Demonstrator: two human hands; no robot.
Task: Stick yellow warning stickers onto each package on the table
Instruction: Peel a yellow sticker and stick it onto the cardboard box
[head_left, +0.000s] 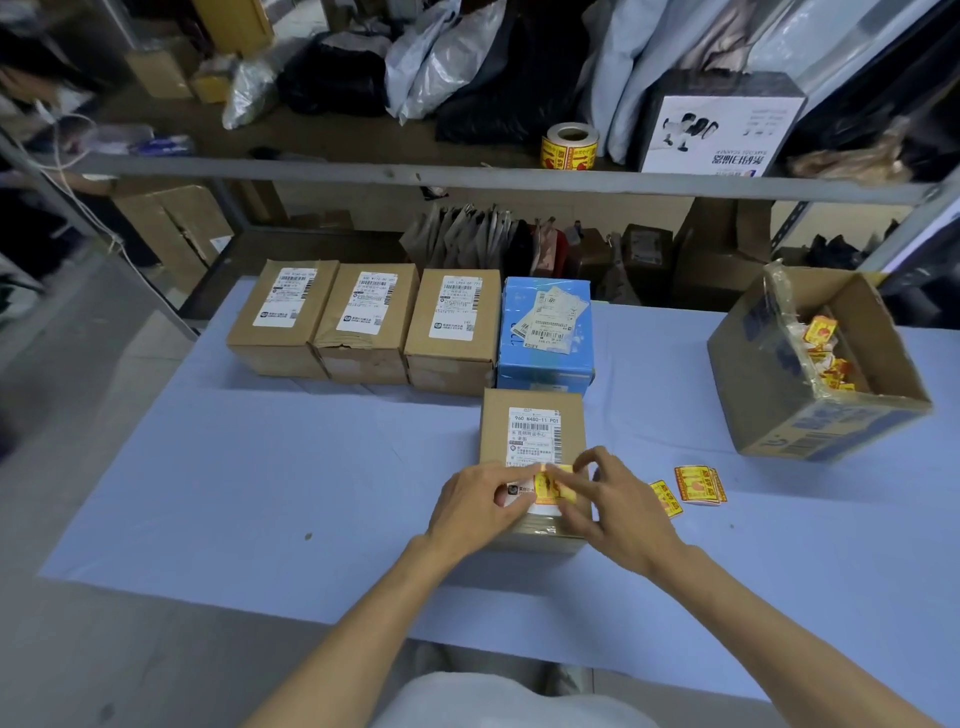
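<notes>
Fingers (519, 500) of the left hand (480, 506) and right hand (621, 514) pinch a yellow sticker (553, 487) by its ends, over the label (535, 436) on the near box (498, 431). Spare stickers (696, 486) lie on the table (260, 467) just right of it; four packages (452, 332) stand behind

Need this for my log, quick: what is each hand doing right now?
Left hand: pinches the yellow sticker over the near box.
Right hand: pinches the same sticker.
</notes>
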